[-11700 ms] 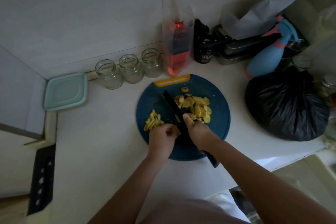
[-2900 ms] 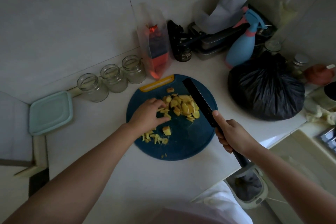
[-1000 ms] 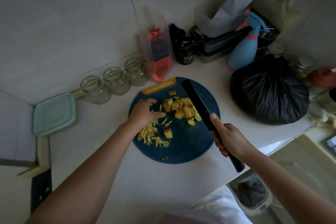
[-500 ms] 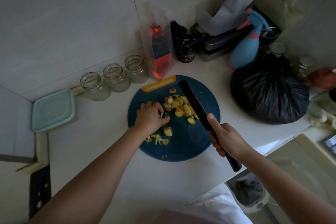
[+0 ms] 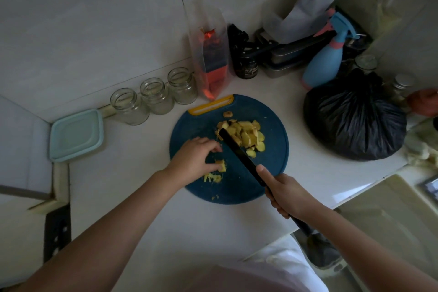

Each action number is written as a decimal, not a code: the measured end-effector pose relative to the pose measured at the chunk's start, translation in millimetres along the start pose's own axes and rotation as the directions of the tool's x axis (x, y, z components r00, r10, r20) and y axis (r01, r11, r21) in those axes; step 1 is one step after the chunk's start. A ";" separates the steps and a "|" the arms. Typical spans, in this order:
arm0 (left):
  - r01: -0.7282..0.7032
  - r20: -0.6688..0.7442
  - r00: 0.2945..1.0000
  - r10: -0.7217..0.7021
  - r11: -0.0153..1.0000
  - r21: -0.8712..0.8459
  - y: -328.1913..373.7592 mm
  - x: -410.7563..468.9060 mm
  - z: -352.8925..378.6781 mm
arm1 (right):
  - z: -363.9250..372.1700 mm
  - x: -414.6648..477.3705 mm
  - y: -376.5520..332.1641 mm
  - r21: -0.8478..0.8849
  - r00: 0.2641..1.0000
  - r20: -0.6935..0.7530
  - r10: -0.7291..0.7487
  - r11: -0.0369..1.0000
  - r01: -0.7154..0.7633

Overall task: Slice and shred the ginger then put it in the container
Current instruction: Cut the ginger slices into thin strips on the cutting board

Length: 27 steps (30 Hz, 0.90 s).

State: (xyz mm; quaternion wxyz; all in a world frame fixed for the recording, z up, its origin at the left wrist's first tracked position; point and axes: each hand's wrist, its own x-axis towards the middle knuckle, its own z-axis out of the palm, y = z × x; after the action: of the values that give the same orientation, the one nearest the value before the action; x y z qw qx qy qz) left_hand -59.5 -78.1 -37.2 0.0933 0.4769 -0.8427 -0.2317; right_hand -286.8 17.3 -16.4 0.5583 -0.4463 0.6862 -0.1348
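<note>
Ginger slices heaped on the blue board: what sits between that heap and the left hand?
The black knife, held by the right hand, runs slantwise between the ginger slices and the left hand, as the head view shows.

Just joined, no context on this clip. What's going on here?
A person is cutting ginger on a round blue cutting board. The right hand grips a black knife, its blade lying along the left edge of the pile of ginger slices. The left hand is over the ginger shreds at the board's left, fingers curled beside a small chunk; whether they pinch it is unclear. The teal-lidded container sits closed on the counter to the left, apart from the board.
</note>
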 end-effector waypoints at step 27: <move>0.476 -0.121 0.835 -0.538 0.814 -0.335 26.9 -6.8 31.3 | 19.3 11.7 7.0 -0.367 0.979 -0.023 -0.203 0.912 0.181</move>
State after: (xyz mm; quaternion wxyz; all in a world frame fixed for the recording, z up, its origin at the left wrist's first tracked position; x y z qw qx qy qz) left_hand -88.2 -51.1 -51.3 0.1852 0.6876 -0.6260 -0.3178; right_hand -272.7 18.4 -35.3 0.4290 -0.6027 0.6688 -0.0734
